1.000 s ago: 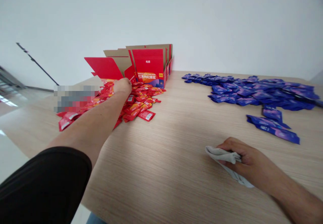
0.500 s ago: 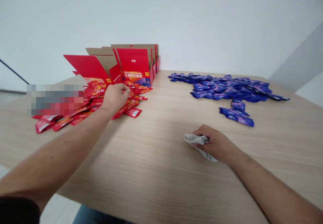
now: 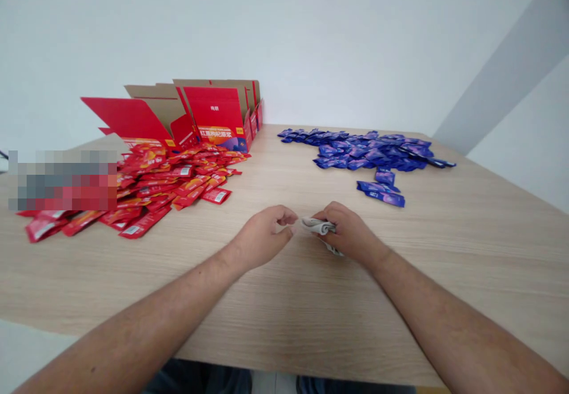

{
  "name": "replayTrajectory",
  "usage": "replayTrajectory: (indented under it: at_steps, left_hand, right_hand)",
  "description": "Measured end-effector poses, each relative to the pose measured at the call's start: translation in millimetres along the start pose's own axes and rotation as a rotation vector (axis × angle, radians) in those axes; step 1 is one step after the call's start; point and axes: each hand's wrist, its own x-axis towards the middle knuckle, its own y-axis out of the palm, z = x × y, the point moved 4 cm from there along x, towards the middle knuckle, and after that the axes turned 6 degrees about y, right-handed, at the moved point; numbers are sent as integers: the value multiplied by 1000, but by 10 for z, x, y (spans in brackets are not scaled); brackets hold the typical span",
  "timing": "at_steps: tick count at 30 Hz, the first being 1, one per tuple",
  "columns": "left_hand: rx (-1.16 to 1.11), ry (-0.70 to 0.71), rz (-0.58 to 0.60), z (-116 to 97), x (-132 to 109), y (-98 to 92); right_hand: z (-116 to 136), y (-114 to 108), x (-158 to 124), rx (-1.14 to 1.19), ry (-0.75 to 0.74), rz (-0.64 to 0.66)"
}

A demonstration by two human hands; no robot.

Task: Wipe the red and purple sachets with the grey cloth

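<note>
My right hand [image 3: 349,228] grips a folded pale grey cloth [image 3: 316,226] above the middle of the table, its fingers wrapped around the bundle. Just left of the cloth is my left hand [image 3: 265,235], with thumb and fingers curved and a gap between them. I see nothing in that hand; its fingertips come close to the cloth's left end, and whether they touch it is unclear. A pile of red sachets [image 3: 153,189] lies to the left of my hands. Beyond them on the right, blue-purple sachets [image 3: 368,151] are spread in a heap, a few lying apart at its near side.
Red cardboard boxes [image 3: 217,118] with raised flaps stand behind the red sachets. The wooden table [image 3: 284,305] runs up to a white wall [image 3: 329,44]. A pixelated patch covers the left end of the red pile.
My left hand has come from above the red sachets toward the cloth at the middle. The cloth remains in my right hand. The view has turned slightly right.
</note>
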Motion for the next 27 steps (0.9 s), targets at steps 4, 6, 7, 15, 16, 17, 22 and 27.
replayTrajectory:
  at_steps: [4,6,7,15,16,17,22,27]
  left_hand:
    - [109,214,-125,134,39,92]
    - [126,213,-113,283,37,87]
    - [129,184,-110,354,35,71]
    - [122,151,-81,453,41,79]
    - [118,158,-74,445,40,92]
    - [118,164,-70,440,40,98]
    - [120,149,-75,431,50,83]
    - [91,156,-79,429,55,109]
  right_hand:
    - [-156,-160,50,-20,125,-78]
    - [-323,-280,76,-35,210,-136]
    - [-415,-338,84,-43,247,-160]
    - [-614,-278,50,14,312,-1]
    - [-558,-219,45,14,287,27]
    - [-500,-167,44,10,256,41]
    - [-409,-130,39,-38,116,-28]
    - [-544,-275,46,-166,121,-154]
